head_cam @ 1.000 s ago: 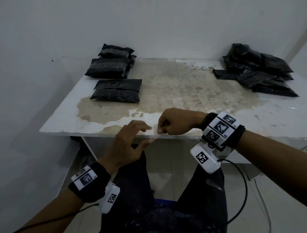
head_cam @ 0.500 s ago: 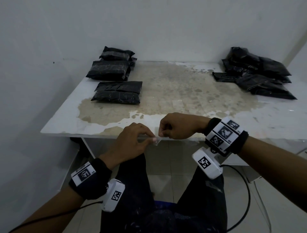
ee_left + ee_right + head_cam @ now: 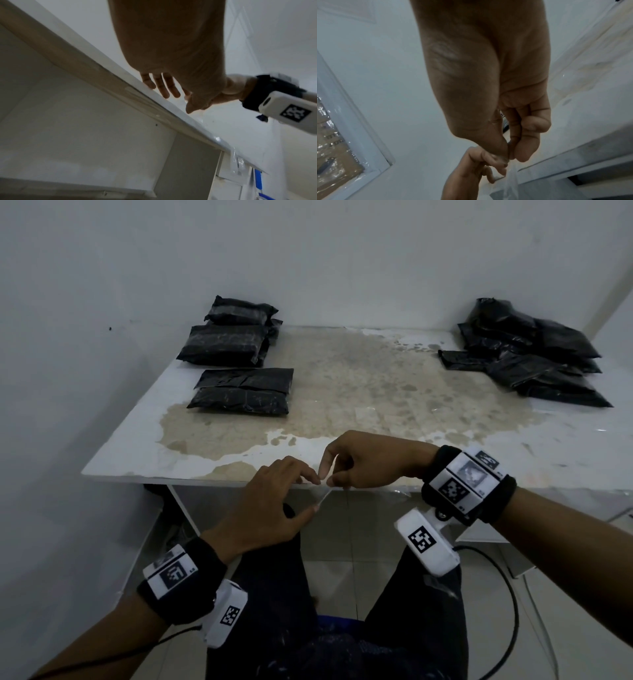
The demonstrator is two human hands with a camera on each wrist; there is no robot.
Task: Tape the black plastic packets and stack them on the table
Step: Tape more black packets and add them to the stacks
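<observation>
Both hands meet at the front edge of the white table (image 3: 113, 463). A short clear tape strip (image 3: 323, 497) stretches between them just below the edge. My right hand (image 3: 326, 479) pinches its upper end with thumb and forefinger, a pinch also seen in the right wrist view (image 3: 510, 155). My left hand (image 3: 315, 495) holds the lower end with its thumb and curled forefinger. Black plastic packets lie in a stack (image 3: 233, 337) at the far left, with one packet (image 3: 241, 392) in front of it. A loose pile of packets (image 3: 534, 361) sits at the far right.
The table's middle is a worn, stained patch (image 3: 359, 392). Walls close in behind and on the left. More clear tape pieces (image 3: 238, 162) hang from the table's front edge to my right. A cable (image 3: 513, 611) trails from my right wrist.
My left hand closed its spread fingers onto the tape. The right hand then lifted slightly, and the strip now hangs slanted between both hands, off the table edge.
</observation>
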